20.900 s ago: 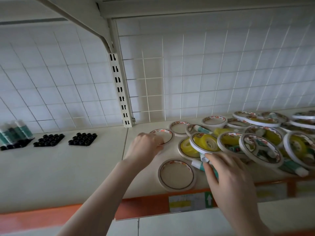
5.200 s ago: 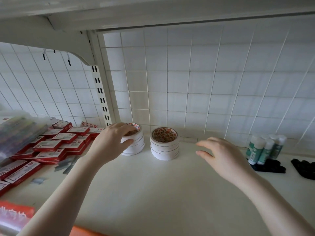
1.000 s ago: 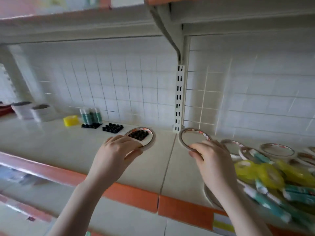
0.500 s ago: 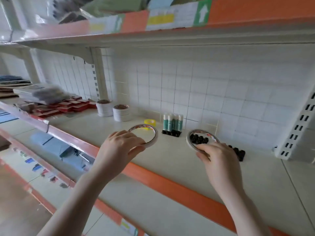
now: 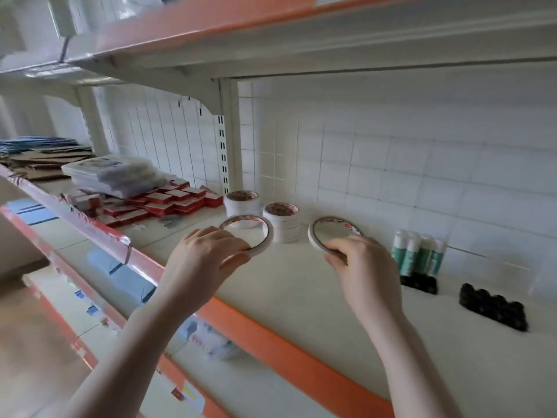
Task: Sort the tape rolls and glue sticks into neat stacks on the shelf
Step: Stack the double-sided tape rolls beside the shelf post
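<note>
Tape rolls now hang close in front of the two stacks, nearer than half a second ago, when both piles sat far off to the left. The left hand [image 5: 205,254] has its fingers clasped on one tape roll [image 5: 247,235] before the left stack [image 5: 241,203]; the right hand [image 5: 366,267] pinches another roll [image 5: 331,233] just right of the second stack [image 5: 281,220]. Stacking looks imminent; the glue sticks [image 5: 419,251] stand on the shelf [image 5: 301,297] further right.
</note>
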